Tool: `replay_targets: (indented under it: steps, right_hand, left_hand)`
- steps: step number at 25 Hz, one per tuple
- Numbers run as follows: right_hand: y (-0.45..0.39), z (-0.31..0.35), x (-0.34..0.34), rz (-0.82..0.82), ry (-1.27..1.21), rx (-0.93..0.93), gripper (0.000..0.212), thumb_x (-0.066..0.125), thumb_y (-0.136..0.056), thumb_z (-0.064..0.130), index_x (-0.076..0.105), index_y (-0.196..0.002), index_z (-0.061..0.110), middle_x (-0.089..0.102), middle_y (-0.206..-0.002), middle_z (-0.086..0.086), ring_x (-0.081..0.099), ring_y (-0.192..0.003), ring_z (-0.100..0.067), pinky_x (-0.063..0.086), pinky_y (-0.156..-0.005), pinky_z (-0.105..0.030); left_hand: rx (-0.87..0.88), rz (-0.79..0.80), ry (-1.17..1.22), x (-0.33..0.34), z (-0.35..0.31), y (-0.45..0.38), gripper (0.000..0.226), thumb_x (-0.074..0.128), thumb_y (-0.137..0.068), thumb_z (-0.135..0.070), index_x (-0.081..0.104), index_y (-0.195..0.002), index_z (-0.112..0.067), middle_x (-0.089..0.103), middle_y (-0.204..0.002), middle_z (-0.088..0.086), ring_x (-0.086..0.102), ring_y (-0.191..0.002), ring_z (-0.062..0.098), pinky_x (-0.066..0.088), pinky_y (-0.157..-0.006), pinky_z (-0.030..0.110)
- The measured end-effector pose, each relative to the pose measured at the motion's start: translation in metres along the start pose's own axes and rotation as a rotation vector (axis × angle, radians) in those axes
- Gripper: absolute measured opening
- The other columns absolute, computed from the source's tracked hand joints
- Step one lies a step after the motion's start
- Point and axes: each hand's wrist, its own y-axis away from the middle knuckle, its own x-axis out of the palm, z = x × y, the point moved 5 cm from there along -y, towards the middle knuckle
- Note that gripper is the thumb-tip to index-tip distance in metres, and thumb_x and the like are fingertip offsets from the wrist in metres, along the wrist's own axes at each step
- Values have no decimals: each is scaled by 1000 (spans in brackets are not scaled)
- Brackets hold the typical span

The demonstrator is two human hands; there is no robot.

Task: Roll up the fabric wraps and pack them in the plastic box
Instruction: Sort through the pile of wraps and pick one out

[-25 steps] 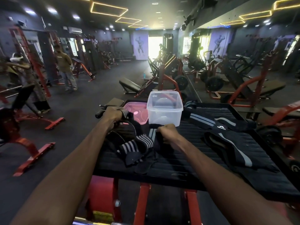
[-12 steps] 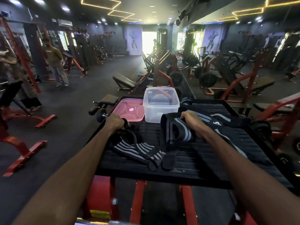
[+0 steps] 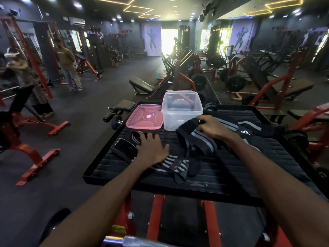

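Lying diagonally near-left to far-right, striped wrap (image 3: 199, 141), right-hand (image 3: 211, 128) grip pinching its far end; left hand (image 3: 151, 150) flat, released.

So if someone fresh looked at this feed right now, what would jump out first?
Probably the clear plastic box standing open at the far edge of the black platform, with its pink lid lying flat just left of it. Next, the two hands: the right hand holds a black and grey striped wrap near the box, while the left hand lies on another wrap.
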Motion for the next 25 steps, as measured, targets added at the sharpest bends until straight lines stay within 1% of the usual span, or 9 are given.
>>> replay_targets:
  steps: [3, 7, 11, 14, 17, 18, 20, 22, 25]
  right_hand:
    - [2, -12, 7, 51, 143, -14, 21, 59, -82, 21, 64, -99, 31, 71, -107, 1, 65, -102, -22, 49, -88, -35]
    - [1, -17, -3, 56, 297, -20, 35, 54, -80, 18, 61, -112, 32, 71, -116, -2, 64, -109, -30, 51, -94, -46]
    - [5, -20, -26, 19, 455, 80, 48, 47, -79, 24, 52, -122, 46, 62, -127, -11, 59, -115, -39, 50, -95, -48]
    - [11, -27, -34, -13, 411, 98, 51, 45, -75, 25, 53, -120, 47, 63, -129, -10, 56, -119, -38, 47, -99, -48]
    - [18, -28, -30, -94, 373, 42, 44, 54, -84, 15, 62, -125, 29, 67, -130, -7, 56, -122, -36, 45, -101, -41]
    - [18, -26, -28, -134, 333, 25, 40, 57, -85, 14, 64, -123, 24, 68, -127, -8, 58, -120, -35, 46, -101, -42]
    - [14, -22, -28, -210, 116, 15, 28, 63, -85, 12, 68, -111, 21, 72, -115, -7, 64, -110, -30, 49, -99, -43]
    - [13, -19, -28, -229, -195, 8, 20, 64, -87, 3, 67, -103, 15, 70, -102, -6, 65, -99, -21, 51, -94, -37]
    - [19, -17, -23, -257, -507, 64, 19, 61, -90, -4, 64, -106, 6, 68, -99, -8, 63, -92, -19, 50, -84, -29]
  left_hand:
    - [10, 99, -55, 23, 3, 8, 73, 44, -86, -67, 35, -143, -22, 19, -160, 15, 13, -145, 43, 19, -110, 66]
    - [27, 95, -55, 24, 20, 5, 78, 41, -85, -73, 29, -149, -30, 19, -161, 15, 15, -144, 46, 17, -114, 62]
    - [17, 147, -140, 14, 46, -6, 76, 38, -90, -71, 24, -153, -32, 13, -163, 17, 10, -147, 47, 16, -115, 61]
    - [4, 146, -395, -4, 36, -1, 63, 40, -94, -60, 37, -147, -26, 30, -153, 21, 28, -138, 49, 32, -110, 59]
    - [217, -88, -434, -19, -29, 9, 49, 43, -96, -50, 53, -130, -16, 50, -134, 18, 45, -126, 41, 40, -101, 52]
    - [345, -86, -293, -15, -52, 12, 52, 42, -97, -51, 50, -134, -15, 50, -135, 17, 45, -126, 39, 41, -102, 51]
    - [523, 136, -97, 1, -85, 18, 62, 43, -97, -56, 38, -145, -18, 44, -143, 14, 43, -130, 38, 40, -106, 52]
    - [550, 318, -186, 19, -92, 16, 60, 45, -96, -55, 38, -144, -20, 41, -146, 14, 43, -131, 38, 40, -108, 52]
    - [502, 415, -222, 16, -84, 13, 43, 54, -95, -48, 57, -123, -16, 59, -128, 12, 57, -119, 33, 47, -100, 40]
